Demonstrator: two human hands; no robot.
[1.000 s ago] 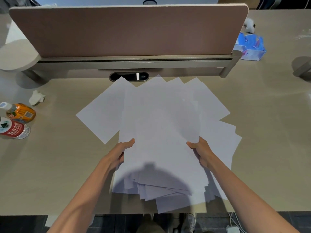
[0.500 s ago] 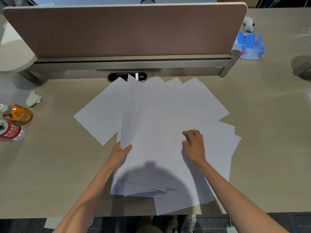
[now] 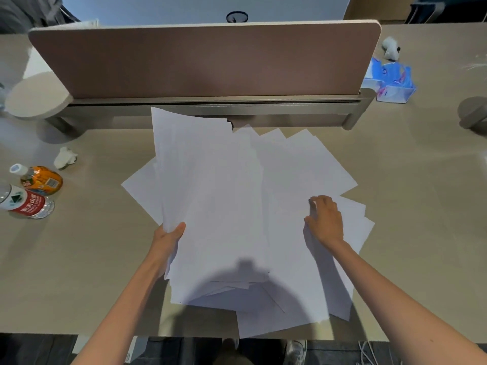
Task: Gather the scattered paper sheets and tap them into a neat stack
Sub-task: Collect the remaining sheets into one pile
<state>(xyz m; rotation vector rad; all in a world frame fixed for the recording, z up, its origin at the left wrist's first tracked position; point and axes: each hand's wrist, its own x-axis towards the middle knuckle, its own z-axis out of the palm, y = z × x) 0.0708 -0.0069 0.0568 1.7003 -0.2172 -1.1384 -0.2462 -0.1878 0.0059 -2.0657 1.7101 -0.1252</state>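
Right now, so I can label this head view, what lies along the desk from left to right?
Red-labelled bottle → crumpled tissue → left hand, gripping paper sheets → right hand → blue packet.

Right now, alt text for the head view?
A person's left hand grips the edge of a raised bundle of white sheets; the right hand lies on loose sheets fanned across a beige desk. Two bottles lie far left.

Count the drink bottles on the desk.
2. The orange-labelled bottle is at the desk's far left; the red-labelled bottle sits just in front of it. None seems hidden.
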